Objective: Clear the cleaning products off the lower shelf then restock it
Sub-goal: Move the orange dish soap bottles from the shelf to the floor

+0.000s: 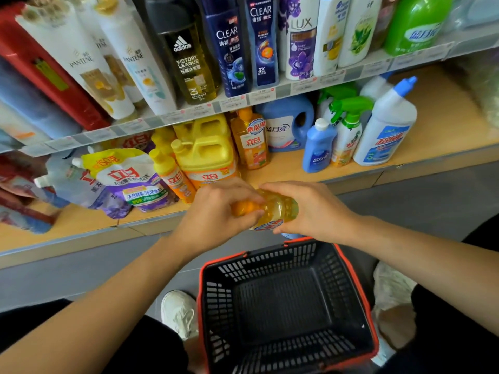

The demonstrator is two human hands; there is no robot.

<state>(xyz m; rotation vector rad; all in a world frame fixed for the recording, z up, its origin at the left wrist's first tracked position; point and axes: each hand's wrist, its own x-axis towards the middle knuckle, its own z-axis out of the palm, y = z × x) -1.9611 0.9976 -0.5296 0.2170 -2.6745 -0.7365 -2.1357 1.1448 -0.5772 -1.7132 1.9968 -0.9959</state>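
Head view shows the lower shelf stocked with detergent bottles, and below it a black basket with a red rim on the floor. Above the basket's far edge, the left hand and right hand both clasp one orange dish-soap bottle, held sideways, off the shelf.

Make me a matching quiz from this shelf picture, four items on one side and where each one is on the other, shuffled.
Items:
1. orange-capped bottle
2. basket
3. green spray bottle
4. Adidas bottle

Places:
A. upper shelf
B. on the floor, empty
C. held in both hands
D. lower shelf, right part

Pairs: 1-C, 2-B, 3-D, 4-A
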